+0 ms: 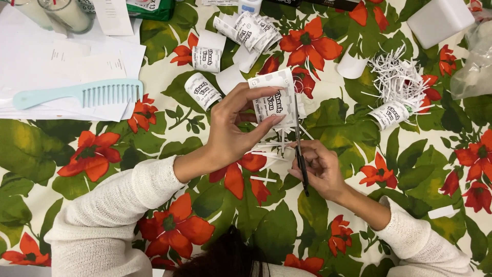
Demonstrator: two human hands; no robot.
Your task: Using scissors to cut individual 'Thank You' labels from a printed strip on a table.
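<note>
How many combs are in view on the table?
1. A pale blue wide-tooth comb lies on white paper sheets at the upper left, away from both hands. Others could be hidden under the papers.

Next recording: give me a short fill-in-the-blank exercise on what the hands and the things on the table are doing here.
1. The left hand holds a curled strip of printed ____.
2. The right hand works a pair of ____ with dark blades.
3. The pale blue comb lies on a stack of white ____.
4. The tablecloth is printed with green leaves and ____ flowers.

Missing words: paper; scissors; paper sheets; red
</note>
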